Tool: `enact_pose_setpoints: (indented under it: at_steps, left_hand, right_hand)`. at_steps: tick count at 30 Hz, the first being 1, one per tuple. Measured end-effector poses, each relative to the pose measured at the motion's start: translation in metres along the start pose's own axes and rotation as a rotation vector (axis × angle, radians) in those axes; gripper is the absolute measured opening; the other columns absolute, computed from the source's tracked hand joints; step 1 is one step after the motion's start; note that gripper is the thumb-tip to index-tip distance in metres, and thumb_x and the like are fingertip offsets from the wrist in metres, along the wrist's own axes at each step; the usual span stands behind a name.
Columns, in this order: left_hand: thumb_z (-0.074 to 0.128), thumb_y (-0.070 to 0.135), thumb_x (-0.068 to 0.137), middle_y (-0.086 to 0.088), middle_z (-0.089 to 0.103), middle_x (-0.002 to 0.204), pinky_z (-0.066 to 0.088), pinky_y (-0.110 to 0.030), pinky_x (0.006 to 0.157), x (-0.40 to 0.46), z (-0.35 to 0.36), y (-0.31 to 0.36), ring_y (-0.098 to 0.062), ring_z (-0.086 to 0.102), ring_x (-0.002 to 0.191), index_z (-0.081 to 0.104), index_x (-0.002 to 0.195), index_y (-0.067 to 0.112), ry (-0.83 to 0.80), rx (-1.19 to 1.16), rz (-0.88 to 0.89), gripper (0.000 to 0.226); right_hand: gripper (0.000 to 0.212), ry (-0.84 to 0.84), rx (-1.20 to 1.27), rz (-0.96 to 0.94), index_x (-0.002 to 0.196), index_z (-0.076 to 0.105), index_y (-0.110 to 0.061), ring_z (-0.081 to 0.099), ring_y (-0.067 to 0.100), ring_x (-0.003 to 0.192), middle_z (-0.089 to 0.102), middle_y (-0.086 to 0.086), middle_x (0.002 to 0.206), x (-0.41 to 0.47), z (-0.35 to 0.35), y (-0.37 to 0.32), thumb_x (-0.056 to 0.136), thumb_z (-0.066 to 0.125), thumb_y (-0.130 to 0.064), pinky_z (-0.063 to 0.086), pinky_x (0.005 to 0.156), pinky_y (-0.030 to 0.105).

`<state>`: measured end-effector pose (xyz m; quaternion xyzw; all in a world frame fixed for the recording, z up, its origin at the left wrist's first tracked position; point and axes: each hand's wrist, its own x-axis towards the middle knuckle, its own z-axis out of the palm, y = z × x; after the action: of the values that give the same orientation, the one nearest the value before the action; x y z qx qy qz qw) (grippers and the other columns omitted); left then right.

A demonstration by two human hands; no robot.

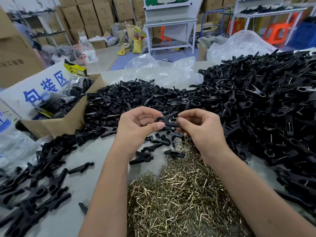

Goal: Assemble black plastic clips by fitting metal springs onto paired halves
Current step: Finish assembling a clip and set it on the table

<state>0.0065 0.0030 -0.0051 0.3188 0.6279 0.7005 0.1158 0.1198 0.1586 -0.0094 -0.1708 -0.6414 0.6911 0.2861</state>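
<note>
Head view showed your left hand (136,124) pinching a pair of black clip halves (168,121) between thumb and fingers, while your right hand (200,125) pinched the same pair from the other side, its fingertips (179,120) at the notched middle; whether a spring was already seated there was too small to tell. The pair sat in the air above the spring heap (179,194), at its far end. You were handling light, stiff plastic, likely slick, so a hold near the ringed pivot rather than the thin tails looked safest. Springs were thin bent wire, springy and prone to tangle; lifting one by its closed end should free it. Beyond the spring heap lay loose halves (133,98) on the desk (95,178), finished clips (265,100) to its right, and a cardboard box (68,117) to its far left.
</note>
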Motion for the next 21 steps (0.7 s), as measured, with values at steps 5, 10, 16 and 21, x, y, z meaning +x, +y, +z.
enact_pose_setpoints:
  at_steps: [5, 10, 16, 21]
  left_hand:
    - [0.087, 0.007, 0.065, -0.012, 0.079, 0.096, 0.061, -0.027, 0.077, 0.0, 0.002, 0.003, -0.022, 0.076, 0.087, 0.077, 0.091, 0.009, -0.011, 0.004, -0.003, 0.029]
    - [0.089, 0.009, 0.064, -0.015, 0.079, 0.095, 0.064, -0.036, 0.082, -0.001, 0.0, 0.004, -0.029, 0.077, 0.088, 0.079, 0.091, 0.011, -0.038, 0.048, -0.025, 0.029]
    - [0.088, -0.003, 0.072, -0.01, 0.08, 0.086, 0.053, -0.015, 0.057, -0.003, 0.002, 0.006, -0.014, 0.076, 0.073, 0.081, 0.089, 0.016, -0.081, 0.105, -0.083, 0.026]
    - [0.085, -0.008, 0.074, -0.011, 0.08, 0.087, 0.053, -0.013, 0.059, -0.005, 0.003, 0.008, -0.012, 0.076, 0.074, 0.079, 0.091, 0.01, -0.134, 0.095, -0.11, 0.026]
  right_hand:
    - [0.008, -0.041, 0.065, 0.061, 0.085, 0.075, -0.005, 0.071, 0.016, 0.059, 0.076, 0.01, 0.072, 0.0, 0.0, -0.003, 0.086, 0.08, 0.001, 0.05, 0.051, 0.017]
    - [0.014, -0.099, -0.025, 0.076, 0.094, 0.069, -0.005, 0.065, 0.015, 0.054, 0.072, 0.007, 0.069, 0.002, -0.002, -0.001, 0.087, 0.078, 0.003, 0.048, 0.049, 0.019]
    - [0.028, -0.205, -0.162, 0.116, 0.108, 0.063, -0.012, 0.069, 0.019, 0.061, 0.069, 0.004, 0.073, 0.006, -0.013, -0.005, 0.088, 0.079, -0.001, 0.05, 0.053, 0.021]
    - [0.03, -0.305, -0.262, 0.089, 0.109, 0.058, -0.012, 0.067, 0.016, 0.059, 0.064, 0.004, 0.073, 0.006, -0.021, -0.009, 0.089, 0.078, -0.002, 0.05, 0.054, 0.019]
